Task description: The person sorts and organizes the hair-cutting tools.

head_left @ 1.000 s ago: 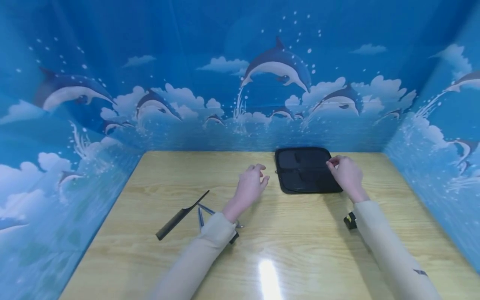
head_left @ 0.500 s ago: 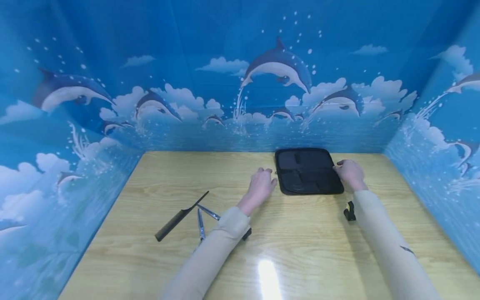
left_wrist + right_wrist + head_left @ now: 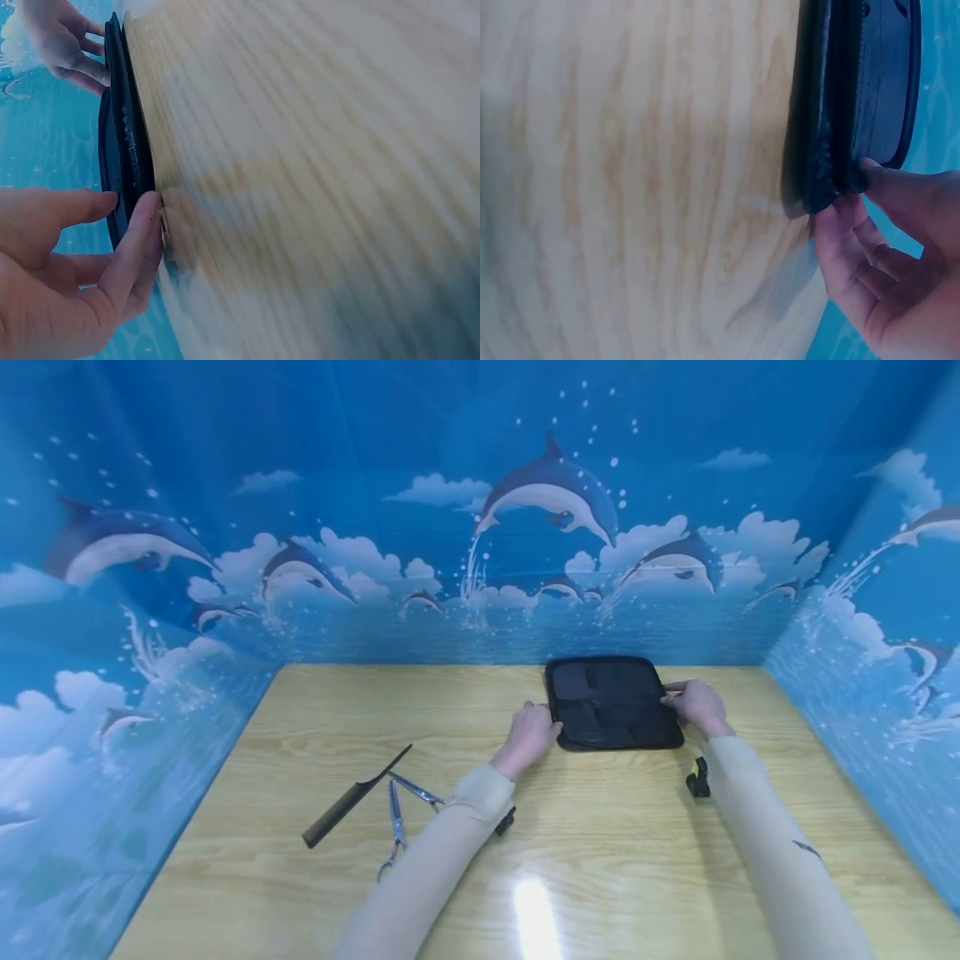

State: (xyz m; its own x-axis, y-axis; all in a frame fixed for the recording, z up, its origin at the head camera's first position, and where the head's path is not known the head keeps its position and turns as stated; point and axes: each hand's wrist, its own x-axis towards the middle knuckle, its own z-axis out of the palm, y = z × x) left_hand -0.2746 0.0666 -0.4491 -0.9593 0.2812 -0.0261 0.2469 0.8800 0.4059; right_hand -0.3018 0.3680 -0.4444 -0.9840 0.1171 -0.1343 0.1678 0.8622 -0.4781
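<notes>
A black zip case (image 3: 626,678) lies spread flat at the back of the table, its inner pockets and straps facing up. My left hand (image 3: 529,735) pinches its left edge; in the left wrist view the thumb is on the upper side and the fingers (image 3: 142,225) at the lower edge. At the opposite edge my right hand (image 3: 697,706) pinches the case, thumb on top and fingers underneath, as the right wrist view shows. Left of my left forearm lie a dark tail comb (image 3: 348,810) and two silver scissors (image 3: 396,817), one partly hidden by the sleeve.
The wooden table (image 3: 600,843) ends at a blue dolphin-print curtain (image 3: 450,527), which also rises along both sides. The case lies close to the back curtain. A bright light reflection shows on the front of the table.
My left hand has moved right and reached the case's left edge. The right hand has settled lower on the right edge. More of the scissors shows as the left sleeve moved off them.
</notes>
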